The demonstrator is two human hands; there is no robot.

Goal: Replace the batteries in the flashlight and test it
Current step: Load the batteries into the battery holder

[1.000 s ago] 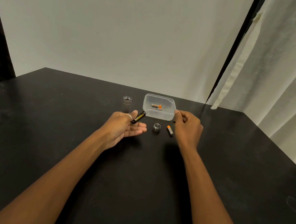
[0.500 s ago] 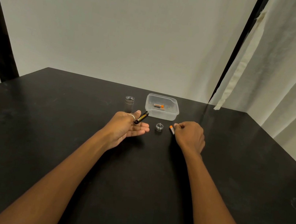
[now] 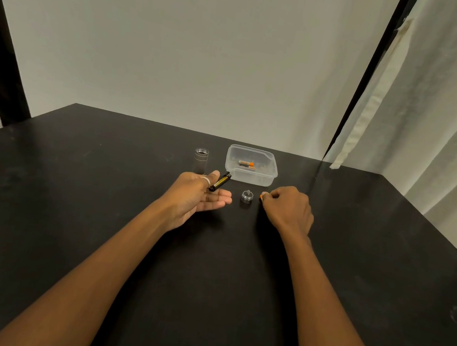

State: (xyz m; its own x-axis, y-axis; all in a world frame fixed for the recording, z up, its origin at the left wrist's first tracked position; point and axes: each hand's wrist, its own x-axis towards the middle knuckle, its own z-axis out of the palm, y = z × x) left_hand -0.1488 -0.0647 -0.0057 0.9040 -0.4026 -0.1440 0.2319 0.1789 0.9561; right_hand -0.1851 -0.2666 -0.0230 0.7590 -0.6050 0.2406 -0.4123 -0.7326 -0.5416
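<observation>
Right hand [image 3: 288,208] pinches orange-tipped battery [image 3: 261,196], 3 o'clock of spring cap [image 3: 246,197]. Light, slick, likely rolls: grip mid-barrel. Left hand [image 3: 197,195] thumb-pins black battery holder [image 3: 220,182].

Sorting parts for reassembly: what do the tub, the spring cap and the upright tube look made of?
Tub: clear plastic, slightly frosted; batteries show through its wall. Spring cap: bare metal, probably aluminium; silvery grey with a shiny coil on top. Upright tube: likely metal too, dull grey body, bright rim; too small for certainty.
</observation>
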